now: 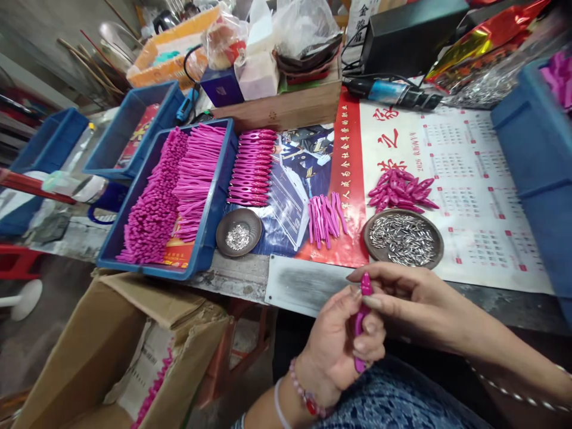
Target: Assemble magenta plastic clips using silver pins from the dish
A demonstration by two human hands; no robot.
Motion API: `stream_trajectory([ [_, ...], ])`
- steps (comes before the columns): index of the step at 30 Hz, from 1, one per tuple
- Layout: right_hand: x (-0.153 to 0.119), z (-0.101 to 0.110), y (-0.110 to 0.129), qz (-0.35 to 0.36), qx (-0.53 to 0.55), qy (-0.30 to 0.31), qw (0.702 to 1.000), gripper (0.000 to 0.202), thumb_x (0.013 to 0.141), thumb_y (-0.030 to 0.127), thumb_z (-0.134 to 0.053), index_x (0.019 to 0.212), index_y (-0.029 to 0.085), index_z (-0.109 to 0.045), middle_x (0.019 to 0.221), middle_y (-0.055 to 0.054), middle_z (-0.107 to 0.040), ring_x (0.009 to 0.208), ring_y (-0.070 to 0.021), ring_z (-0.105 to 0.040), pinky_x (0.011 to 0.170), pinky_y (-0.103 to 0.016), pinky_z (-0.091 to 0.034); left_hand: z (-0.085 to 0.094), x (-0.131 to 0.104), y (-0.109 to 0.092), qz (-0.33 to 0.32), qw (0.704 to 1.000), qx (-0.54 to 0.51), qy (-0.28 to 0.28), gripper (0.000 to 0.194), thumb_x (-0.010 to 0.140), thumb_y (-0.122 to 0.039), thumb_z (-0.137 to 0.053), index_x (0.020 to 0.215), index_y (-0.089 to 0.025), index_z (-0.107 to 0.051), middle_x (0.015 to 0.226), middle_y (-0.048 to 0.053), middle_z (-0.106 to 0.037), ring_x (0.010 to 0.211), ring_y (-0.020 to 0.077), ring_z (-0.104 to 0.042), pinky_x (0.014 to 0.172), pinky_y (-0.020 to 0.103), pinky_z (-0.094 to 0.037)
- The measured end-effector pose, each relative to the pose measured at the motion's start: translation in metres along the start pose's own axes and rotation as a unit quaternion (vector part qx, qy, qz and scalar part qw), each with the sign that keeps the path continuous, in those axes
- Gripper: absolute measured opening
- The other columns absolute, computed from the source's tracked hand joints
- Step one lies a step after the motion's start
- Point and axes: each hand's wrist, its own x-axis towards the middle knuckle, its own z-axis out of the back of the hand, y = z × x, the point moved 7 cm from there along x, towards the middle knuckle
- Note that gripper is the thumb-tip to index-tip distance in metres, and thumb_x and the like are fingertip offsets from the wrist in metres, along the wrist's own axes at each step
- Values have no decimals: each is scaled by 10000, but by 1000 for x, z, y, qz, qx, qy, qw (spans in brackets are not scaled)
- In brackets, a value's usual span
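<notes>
A slim magenta plastic piece with a darker, glossy pointed head stands nearly upright in front of me. My left hand is closed, its fingers wrapped round the shaft. At the top, the thumb and fingers of my right hand close about the head; whether they hold a small part too is hidden. Just beyond lies a brown dish of small metal pins, with a heap of glossy magenta heads behind it. Several wavy magenta sticks lie left of that dish.
A blue bin holds stacked magenta sticks. Beside it are a row of joined magenta pieces and a small dish of tiny silver parts. A metal plate lies at the table edge. Another blue bin stands right; a cardboard box sits below left.
</notes>
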Motion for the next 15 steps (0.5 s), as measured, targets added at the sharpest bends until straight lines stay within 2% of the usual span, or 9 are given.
stream_trajectory([
  [3, 1, -1, 0, -20, 15, 0, 1000, 272, 872, 399, -730, 1013, 170, -686, 842, -47, -673, 716, -168, -613, 601, -259, -503, 1, 0, -1, -12, 1000, 12, 0, 238, 818, -338, -728, 868, -161, -576, 561, -54, -518, 358, 18, -334, 356, 145, -182],
  [8, 1, -13, -3, -51, 133, 71, 987, 298, 845, 411, -754, 992, 177, -641, 791, -25, -639, 645, -142, -591, 555, -245, -477, 1, -1, -2, -25, 999, 47, 12, 258, 832, -381, -706, 923, -179, -574, 554, -65, -504, 336, 18, -283, 338, 150, -158],
  [12, 1, -22, -1, -43, 164, 109, 979, 279, 847, 382, -763, 947, 172, -609, 780, -7, -598, 660, -123, -576, 577, -227, -453, -2, -3, -5, -55, 994, 90, 15, 278, 838, -415, -693, 919, -175, -576, 531, -66, -486, 307, 21, -246, 316, 166, -152],
  [15, 2, -22, 3, -23, 157, 100, 982, 287, 834, 375, -778, 929, 160, -614, 775, 11, -540, 673, -107, -539, 587, -211, -441, 0, -3, -5, -65, 993, 99, 17, 295, 824, -433, -704, 907, -178, -580, 513, -63, -491, 295, 25, -237, 300, 166, -153],
])
